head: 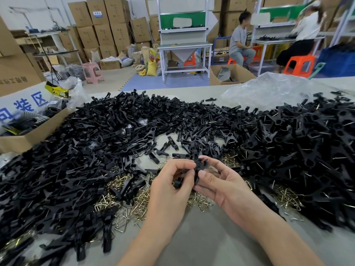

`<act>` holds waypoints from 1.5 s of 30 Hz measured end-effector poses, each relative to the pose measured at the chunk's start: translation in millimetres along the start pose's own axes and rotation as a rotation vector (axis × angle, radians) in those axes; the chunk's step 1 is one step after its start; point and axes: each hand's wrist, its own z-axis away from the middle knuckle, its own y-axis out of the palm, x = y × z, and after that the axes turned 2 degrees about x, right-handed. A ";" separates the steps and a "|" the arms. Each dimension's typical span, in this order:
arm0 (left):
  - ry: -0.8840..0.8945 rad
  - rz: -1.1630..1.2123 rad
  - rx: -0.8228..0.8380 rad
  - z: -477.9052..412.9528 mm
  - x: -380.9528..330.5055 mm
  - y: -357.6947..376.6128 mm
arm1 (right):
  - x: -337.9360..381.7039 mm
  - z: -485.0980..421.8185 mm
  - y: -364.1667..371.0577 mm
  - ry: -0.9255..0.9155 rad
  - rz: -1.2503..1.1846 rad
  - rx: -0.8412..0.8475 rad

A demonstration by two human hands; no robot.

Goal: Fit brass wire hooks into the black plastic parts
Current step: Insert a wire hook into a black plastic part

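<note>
- left hand (171, 181) and right hand (217, 181), fingers curled, pinch one black part (200, 165) between them;
- brass hooks (140, 200) lie loose under and beside both hands;
- heaps of black parts (76, 150) crowd both sides and beyond the hands; plastic bag (269, 91) farther behind

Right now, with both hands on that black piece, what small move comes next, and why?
Probably free the right hand and pick a brass hook from those below: it and the left hand both pinch the black part, and no hook shows in either.

Brass hooks (141, 201) half under black parts (96, 150).
</note>
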 end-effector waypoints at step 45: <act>0.134 -0.119 -0.048 1.4 -1.7 -2.9 | 5.8 3.4 3.5 -0.080 0.047 -0.015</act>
